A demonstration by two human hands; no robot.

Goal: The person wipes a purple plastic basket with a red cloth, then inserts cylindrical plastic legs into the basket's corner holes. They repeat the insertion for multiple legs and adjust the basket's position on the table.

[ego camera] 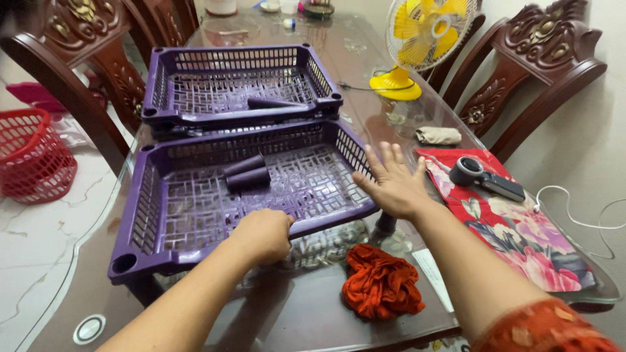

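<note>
A purple plastic tray (pixel 163 215) lies on the glass table in front of me, with two dark purple tubes (pixel 246 175) inside it. My left hand (pixel 264 234) is closed over the tray's near rim. My right hand (pixel 391 182) is spread flat with fingers apart, touching or just off the tray's right corner. A second purple tray (pixel 163 81) sits behind the first, raised on more stacked parts, with one purple tube (pixel 274 103) in it.
An orange crumpled cloth (pixel 381 283) lies near the table's front edge. A floral red cloth (pixel 521 228) with a black handheld device (pixel 482 176) is at right. A yellow fan (pixel 424 39), carved wooden chairs (pixel 541 58) and a red basket (pixel 29 156) surround the table.
</note>
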